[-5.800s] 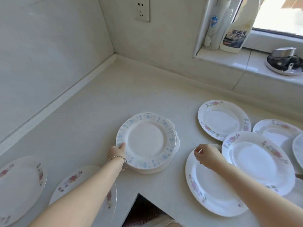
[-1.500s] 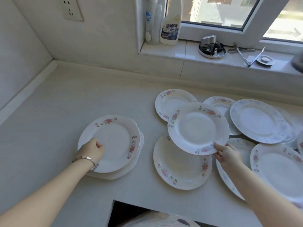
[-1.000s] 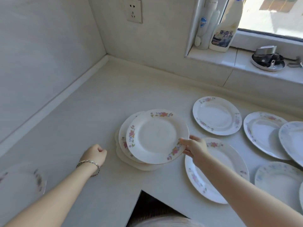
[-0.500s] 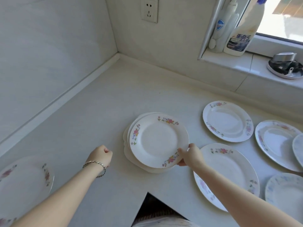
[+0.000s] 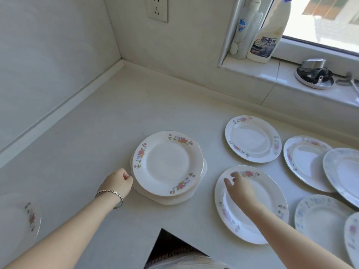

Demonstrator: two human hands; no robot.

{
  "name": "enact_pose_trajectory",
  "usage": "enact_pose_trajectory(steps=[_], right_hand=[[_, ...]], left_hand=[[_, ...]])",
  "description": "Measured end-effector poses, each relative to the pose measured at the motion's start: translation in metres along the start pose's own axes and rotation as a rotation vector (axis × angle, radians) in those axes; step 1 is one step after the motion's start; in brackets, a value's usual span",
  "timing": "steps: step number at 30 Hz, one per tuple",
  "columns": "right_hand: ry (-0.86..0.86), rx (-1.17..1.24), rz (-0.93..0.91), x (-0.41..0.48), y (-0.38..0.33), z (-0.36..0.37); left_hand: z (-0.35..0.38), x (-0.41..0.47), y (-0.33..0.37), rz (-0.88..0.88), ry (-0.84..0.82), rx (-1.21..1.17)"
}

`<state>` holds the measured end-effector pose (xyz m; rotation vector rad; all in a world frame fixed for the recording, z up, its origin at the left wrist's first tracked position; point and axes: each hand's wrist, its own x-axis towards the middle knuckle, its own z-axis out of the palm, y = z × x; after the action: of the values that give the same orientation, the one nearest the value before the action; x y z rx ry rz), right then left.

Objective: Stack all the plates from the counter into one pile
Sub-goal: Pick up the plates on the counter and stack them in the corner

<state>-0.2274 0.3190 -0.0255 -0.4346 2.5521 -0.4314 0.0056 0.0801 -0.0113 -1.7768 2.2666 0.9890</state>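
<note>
The right hand's fingertips lie spread and loose on the far rim of the nearest loose plate, touching it without gripping. The right hand hangs over the plate's well. The left hand's fingers are curled into a fist that grasps nothing, its knuckles against the near edge of the pile, which sits between the two hands on the counter. More single plates lie beyond and outward of the right fingers, and one blurred plate lies well out past the left wrist. The likely trouble is the lift: this plate lies flat, so fingers that only graze its rim may slip and let it drop back with a knock. The pile is also uneven, with lower plates jutting out on its near side. A plate landed off-centre could slide or tilt, and the fist only props one side.
</note>
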Motion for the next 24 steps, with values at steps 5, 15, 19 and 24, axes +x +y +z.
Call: enact_pose_trajectory(steps=[5, 15, 19, 24], right_hand=[[0.039, -0.149, 0.283, 0.015, 0.071, -0.035], [0.027, 0.07, 0.358, 0.029, 0.096, -0.049], [0.032, 0.142, 0.265, 0.021, 0.077, -0.073], [0.121, 0.165, 0.02, 0.006, 0.039, -0.105]], left_hand=[[0.009, -0.002, 0.009, 0.05, 0.011, 0.04], [0.009, -0.006, 0.013, 0.046, 0.025, 0.058], [0.01, -0.006, 0.01, 0.039, 0.028, 0.064], [0.007, -0.004, 0.008, 0.018, 0.029, 0.024]])
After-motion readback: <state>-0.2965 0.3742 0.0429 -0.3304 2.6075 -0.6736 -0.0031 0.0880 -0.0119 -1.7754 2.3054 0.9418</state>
